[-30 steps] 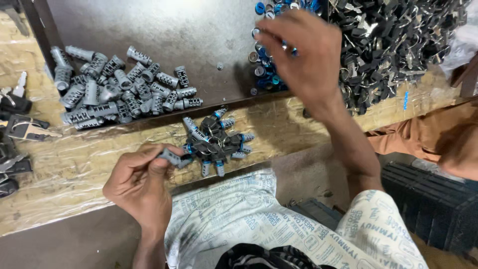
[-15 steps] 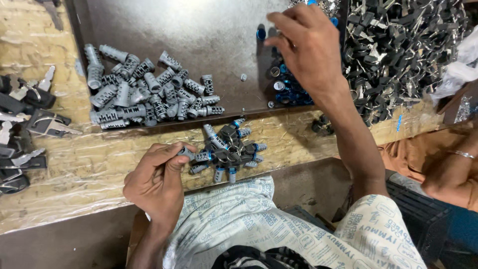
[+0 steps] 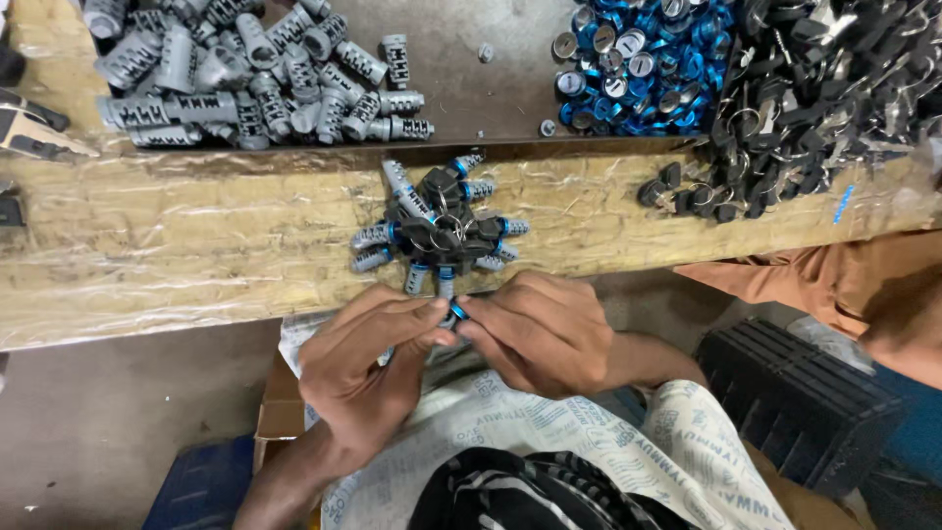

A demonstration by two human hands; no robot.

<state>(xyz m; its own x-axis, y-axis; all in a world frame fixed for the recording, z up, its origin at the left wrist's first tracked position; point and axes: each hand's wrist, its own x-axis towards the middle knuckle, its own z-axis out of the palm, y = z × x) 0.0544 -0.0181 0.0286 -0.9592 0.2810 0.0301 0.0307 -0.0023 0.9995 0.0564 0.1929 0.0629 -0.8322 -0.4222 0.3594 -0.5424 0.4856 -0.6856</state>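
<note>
Returned right hand (image 3: 545,334) joins left hand (image 3: 368,358), apparently pinching upright cylinder (image 3: 457,312).

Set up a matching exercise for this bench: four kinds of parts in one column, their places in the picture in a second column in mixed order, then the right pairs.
Things:
1. loose grey cylinders
2. blue caps
3. black keys on rings
4. small part with a blue ring

Places:
A. heaped at the top right
B. pinched between the left hand and the right hand
C. piled at the top left
D. piled at top centre, beside the keys

Pairs: 1-C, 2-D, 3-A, 4-B
</note>
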